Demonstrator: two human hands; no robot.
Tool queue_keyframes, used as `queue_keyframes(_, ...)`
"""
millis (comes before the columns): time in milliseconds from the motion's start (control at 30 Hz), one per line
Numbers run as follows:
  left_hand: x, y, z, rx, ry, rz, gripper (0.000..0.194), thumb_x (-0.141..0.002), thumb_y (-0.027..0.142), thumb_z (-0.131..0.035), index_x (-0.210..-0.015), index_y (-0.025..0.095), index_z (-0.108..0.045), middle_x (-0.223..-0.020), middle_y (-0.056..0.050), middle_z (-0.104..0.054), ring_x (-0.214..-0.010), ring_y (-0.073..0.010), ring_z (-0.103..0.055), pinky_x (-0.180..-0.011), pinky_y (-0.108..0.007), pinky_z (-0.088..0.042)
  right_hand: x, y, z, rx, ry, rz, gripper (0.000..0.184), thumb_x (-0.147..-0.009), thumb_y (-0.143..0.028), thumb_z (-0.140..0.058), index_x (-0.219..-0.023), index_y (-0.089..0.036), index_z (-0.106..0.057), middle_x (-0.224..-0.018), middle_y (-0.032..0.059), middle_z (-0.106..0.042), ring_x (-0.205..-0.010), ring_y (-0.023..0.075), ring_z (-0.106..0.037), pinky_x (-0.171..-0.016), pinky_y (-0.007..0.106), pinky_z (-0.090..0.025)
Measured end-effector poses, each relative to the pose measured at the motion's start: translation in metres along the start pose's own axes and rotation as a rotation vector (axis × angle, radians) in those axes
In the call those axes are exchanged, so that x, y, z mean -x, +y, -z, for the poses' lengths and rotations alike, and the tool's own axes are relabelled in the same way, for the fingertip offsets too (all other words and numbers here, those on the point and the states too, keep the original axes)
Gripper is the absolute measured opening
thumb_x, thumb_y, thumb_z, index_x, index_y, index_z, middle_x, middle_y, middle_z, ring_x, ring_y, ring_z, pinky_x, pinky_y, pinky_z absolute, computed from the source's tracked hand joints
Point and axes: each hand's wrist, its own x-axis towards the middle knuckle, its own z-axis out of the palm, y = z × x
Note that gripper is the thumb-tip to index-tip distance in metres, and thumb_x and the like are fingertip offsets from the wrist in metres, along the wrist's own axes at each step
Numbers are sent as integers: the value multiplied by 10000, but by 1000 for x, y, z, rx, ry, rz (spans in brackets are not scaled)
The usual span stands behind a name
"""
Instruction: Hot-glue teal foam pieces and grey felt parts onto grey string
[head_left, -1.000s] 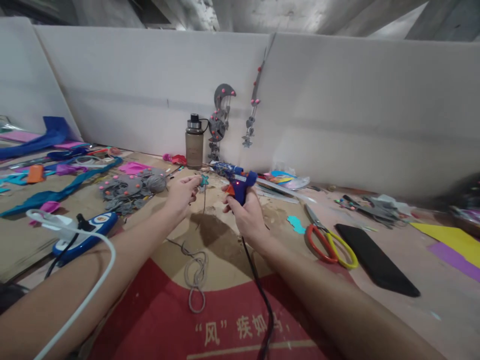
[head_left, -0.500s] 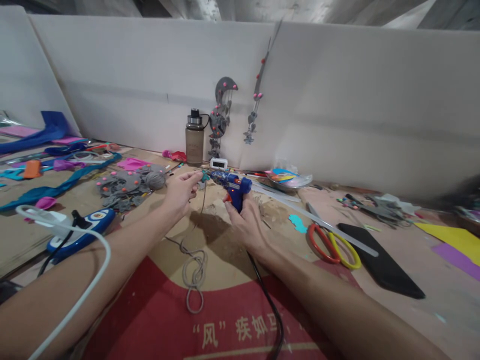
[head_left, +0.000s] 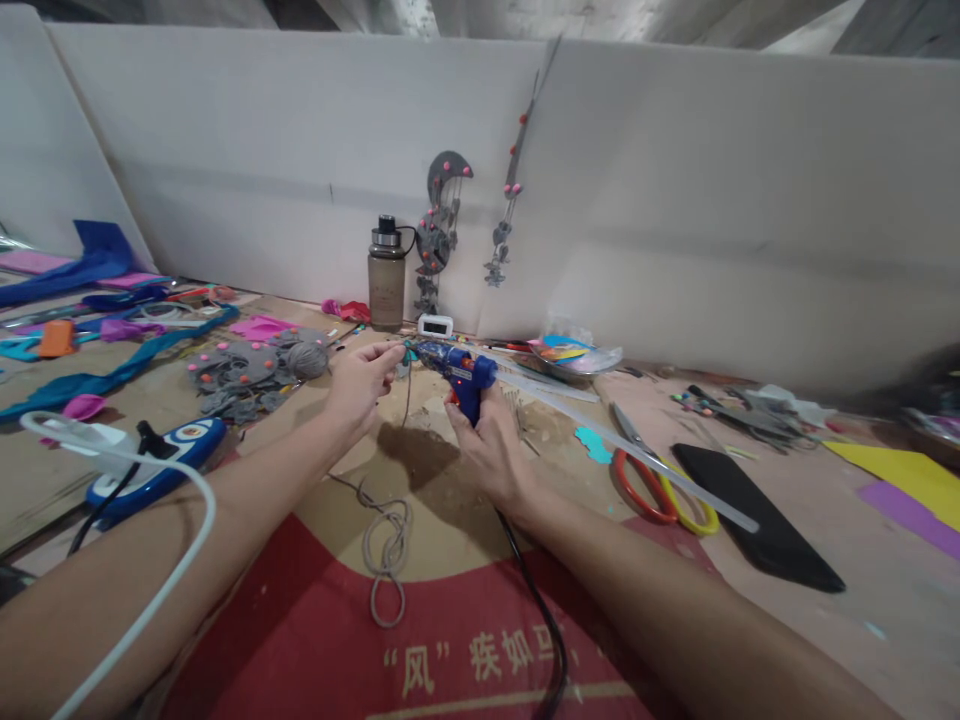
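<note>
My right hand (head_left: pixel 491 445) is wrapped around the handle of a blue hot glue gun (head_left: pixel 466 380), with a long clear glue stick (head_left: pixel 622 440) running out of its back. The gun's nozzle points left at a small teal piece (head_left: pixel 409 354), pinched in the fingertips of my left hand (head_left: pixel 364 385). Whether the nozzle touches the piece I cannot tell. From the piece a thin grey cord (head_left: pixel 407 395) hangs down, and loose loops of grey cord (head_left: pixel 388 560) lie on the board below.
Scissors (head_left: pixel 645 485) and a black phone-like slab (head_left: pixel 757 520) lie at right. At left are a blue-and-white power strip (head_left: pixel 157 470) and grey felt pieces with yarn (head_left: pixel 255 365). A bottle (head_left: pixel 386 280) stands at the back. The gun's black cable (head_left: pixel 532 600) trails toward me.
The glue gun and my right hand have tilted slightly, its back end a little left. My left hand keeps its pinch on the teal piece. The whole view has shifted very slightly.
</note>
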Motion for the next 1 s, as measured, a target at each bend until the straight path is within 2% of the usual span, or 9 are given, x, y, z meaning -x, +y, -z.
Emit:
queue_keyframes(400,-1,-3,0,-10,6,-4,249,-584,309,-739,-721,127,-639,-492,53,-462,-409,-31,-346,-363,-156,-169,1,3,-1,5,-7,11,262,-862,-304,-437,-1064,-152,-505,-879,85,-624,-881,239,-571,-824,371,-438)
queue_keyframes(1000,2,0,-2,8,1,1,246,-585,302,-741,-712,125,-627,-485,53,-460,-408,-30,-338,-367,-158,-163,3,-2,0,1,16,6,312,-859,-291,-435,-1113,-124,-506,-996,111,-596,-857,217,-547,-837,370,-427)
